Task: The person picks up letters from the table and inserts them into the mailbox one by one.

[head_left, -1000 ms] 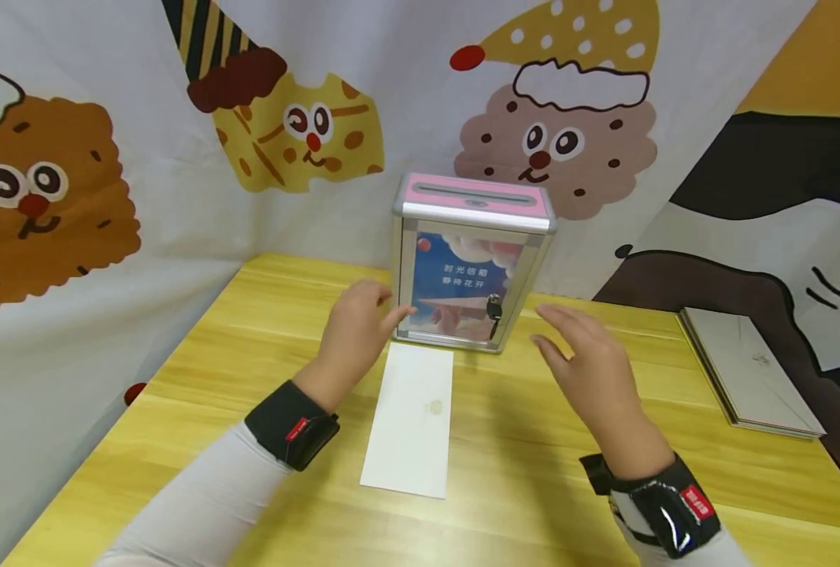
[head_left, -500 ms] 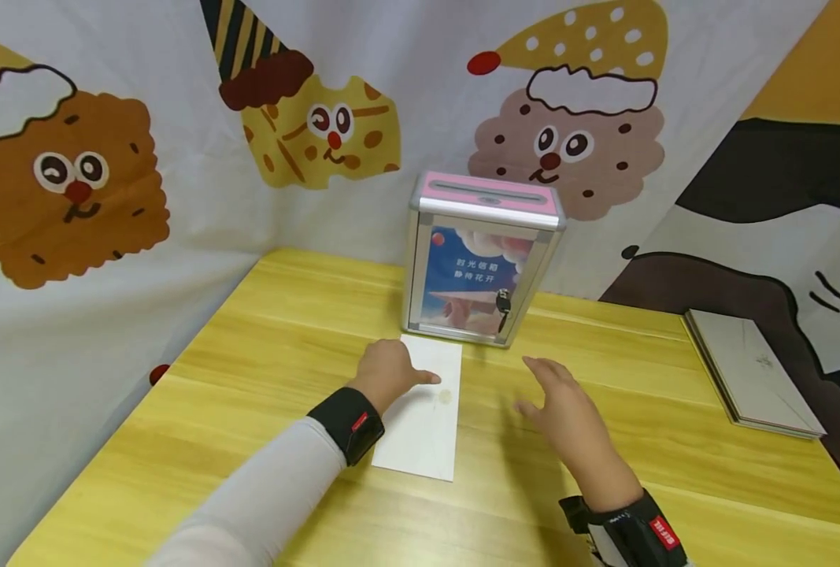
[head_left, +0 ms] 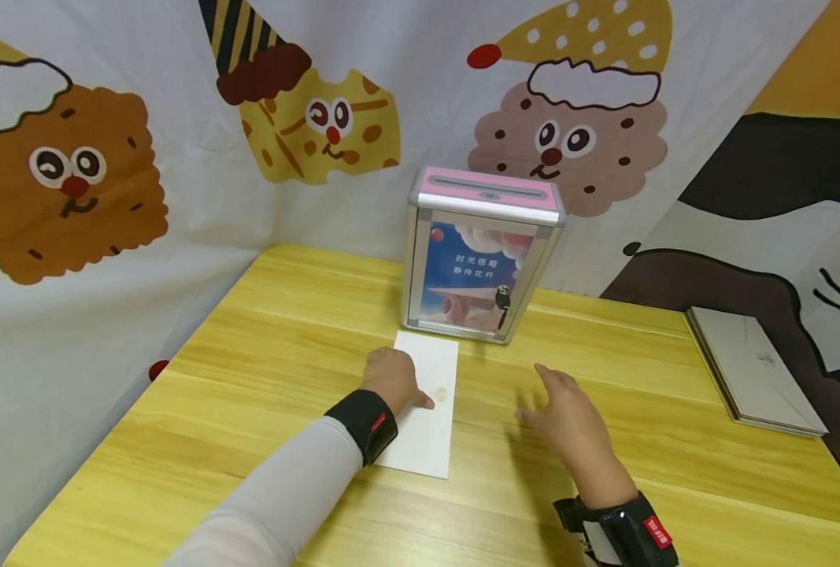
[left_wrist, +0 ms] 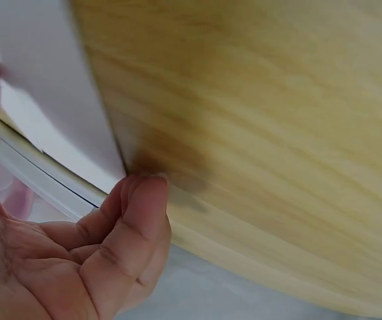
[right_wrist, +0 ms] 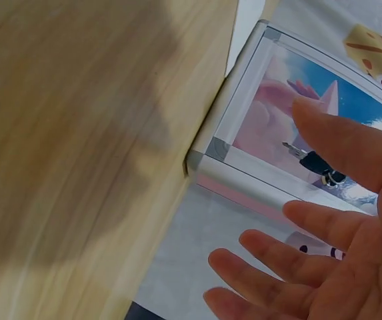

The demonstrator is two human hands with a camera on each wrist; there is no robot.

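Observation:
A long white card (head_left: 427, 437) with a pale gold emblem lies flat on the wooden table, its far end by the foot of the letter box (head_left: 479, 260). My left hand (head_left: 394, 379) holds the card at its left side. Its thumb lies over the top face, while the curled fingertips meet the long edge in the left wrist view. My right hand (head_left: 568, 413) hovers to the right of the card with spread fingers, touching nothing. The box has a pink slotted top, a silver frame, a clear front and a key (right_wrist: 314, 163) in its lock.
A stack of pale folders or cards (head_left: 756, 370) lies at the table's right side. Behind the table (head_left: 249, 354) hangs a white cloth (head_left: 207, 173) printed with cartoon biscuits and cheese. The table's left edge slopes toward the near left corner.
My left hand has come down from beside the box onto the card's left side, and the card has shifted slightly left. My right hand has lowered and drawn nearer to me.

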